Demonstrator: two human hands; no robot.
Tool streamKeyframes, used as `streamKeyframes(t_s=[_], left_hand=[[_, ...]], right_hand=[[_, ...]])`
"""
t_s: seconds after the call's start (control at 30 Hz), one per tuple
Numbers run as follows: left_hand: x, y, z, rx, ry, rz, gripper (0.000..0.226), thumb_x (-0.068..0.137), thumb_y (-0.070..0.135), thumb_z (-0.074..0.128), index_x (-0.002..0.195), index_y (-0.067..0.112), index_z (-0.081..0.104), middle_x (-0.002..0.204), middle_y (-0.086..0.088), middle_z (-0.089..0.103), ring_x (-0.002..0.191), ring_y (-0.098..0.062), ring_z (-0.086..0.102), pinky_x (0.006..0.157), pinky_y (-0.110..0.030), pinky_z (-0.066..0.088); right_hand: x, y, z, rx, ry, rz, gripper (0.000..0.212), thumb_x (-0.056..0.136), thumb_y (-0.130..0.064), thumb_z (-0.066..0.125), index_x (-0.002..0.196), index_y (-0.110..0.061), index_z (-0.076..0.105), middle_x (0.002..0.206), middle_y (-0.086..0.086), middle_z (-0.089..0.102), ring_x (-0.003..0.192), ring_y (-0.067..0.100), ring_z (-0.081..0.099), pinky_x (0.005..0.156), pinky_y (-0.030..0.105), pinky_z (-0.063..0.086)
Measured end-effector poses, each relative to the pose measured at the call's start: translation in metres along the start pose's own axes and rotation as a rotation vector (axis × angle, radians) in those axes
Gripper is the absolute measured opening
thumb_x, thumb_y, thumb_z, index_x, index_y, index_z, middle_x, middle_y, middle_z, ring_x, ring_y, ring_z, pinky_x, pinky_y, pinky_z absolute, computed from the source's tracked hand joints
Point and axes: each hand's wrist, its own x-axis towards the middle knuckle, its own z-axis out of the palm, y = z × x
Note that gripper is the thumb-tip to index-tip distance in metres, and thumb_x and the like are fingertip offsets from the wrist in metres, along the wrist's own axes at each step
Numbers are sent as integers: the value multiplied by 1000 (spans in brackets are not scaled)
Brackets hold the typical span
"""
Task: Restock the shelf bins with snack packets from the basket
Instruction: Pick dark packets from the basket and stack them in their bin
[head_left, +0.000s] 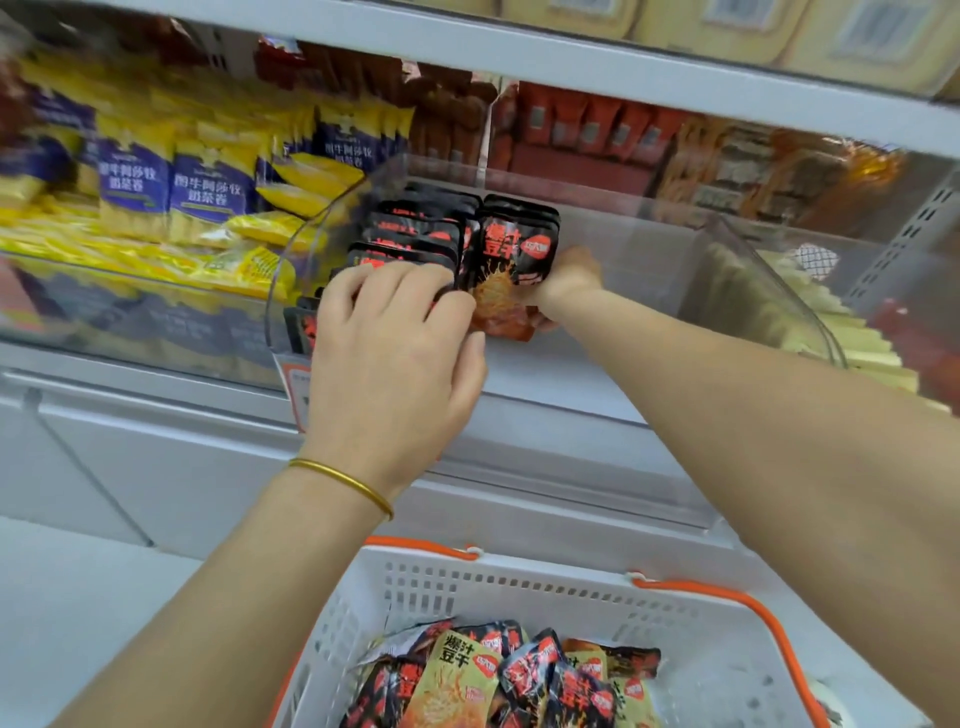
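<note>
Shop shelving in white metal fills the background, with a clear bin (597, 249) at centre and a white basket (519, 587) with orange handles at 6 o'clock. Black packets (415, 228) stand in rows at the bin's left side; more packets (519, 675), black and yellow, lie loose in the basket. Left hand (389, 353) lies curled over the front rows, fingers pressed against them, apparently steadying the stack. Right hand (566, 280), at 3 o'clock of the rows, grips a small upright stack (514, 260) of packets from the side and beneath; its fingers are largely hidden. Packets are glossy black pouches with red-orange print and a food picture. Judged light, soft and slippery, liable to fan out or topple; best held across the flat faces, several squeezed together, edges supported.
</note>
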Motion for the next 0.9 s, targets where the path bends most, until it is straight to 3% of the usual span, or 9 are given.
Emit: streamKeyframes(t_s=[0.1,0.17,0.33,0.43,0.53,0.6,0.73,0.83,0.9], left_hand=[[-3,3,-3,-25,75,5,23,88,26,50,99,13,66,114,-5,63,109,-29,55,98,-42,31],[-6,10,-8,-42,139,36,21,88,23,52,98,13,67,114,-4,63,109,-28,54,95,-42,31],[-20,38,-19,-152,225,58,16,87,20,53,89,15,69,100,-1,64,95,-27,53,79,-38,30],[-30,55,-21,-215,214,81,15,85,17,54,87,13,69,95,-2,64,89,-27,52,75,-37,31],[-45,73,-23,-264,161,137,14,82,14,55,85,12,68,93,-3,63,84,-28,54,70,-39,35],[-60,84,-20,-289,39,163,15,82,16,53,84,12,67,91,-2,62,81,-27,52,66,-40,37],[-96,103,-3,-199,-446,211,30,76,31,40,78,16,66,82,-1,61,79,-27,56,62,-36,46],[-121,110,10,-133,-828,240,51,78,38,25,98,17,67,100,0,62,101,-25,54,83,-35,48],[-129,106,20,-96,-941,248,57,78,40,21,108,17,64,111,0,60,112,-23,48,96,-36,42]], right_hand=[[-25,-6,-17,18,-24,-25,23,82,-16,72,92,-7,53,104,17,66,89,28,68,76,39,59],[-50,-13,-31,25,-3,-40,30,82,-19,73,97,-4,51,90,16,67,75,27,69,64,38,60],[-145,-10,-76,284,3,-248,29,89,0,57,81,-16,35,81,14,59,66,28,68,64,41,59],[-207,12,-102,394,-31,-355,25,88,5,55,82,-13,41,73,10,53,62,25,69,61,43,59],[-248,47,-113,428,-187,-301,20,87,8,57,81,-9,47,73,12,54,55,23,67,55,37,58],[-260,78,-108,386,-346,-211,18,87,7,57,79,-7,50,68,10,54,55,23,66,53,32,56],[-245,153,-72,108,-541,-3,18,90,4,56,79,-9,50,65,9,56,54,18,64,52,27,55],[-236,215,-33,-174,-663,127,13,91,3,51,83,-8,52,63,10,59,42,9,58,44,22,51],[-237,247,-11,-345,-706,155,15,90,2,48,81,-8,55,61,7,59,45,11,57,46,22,50]])
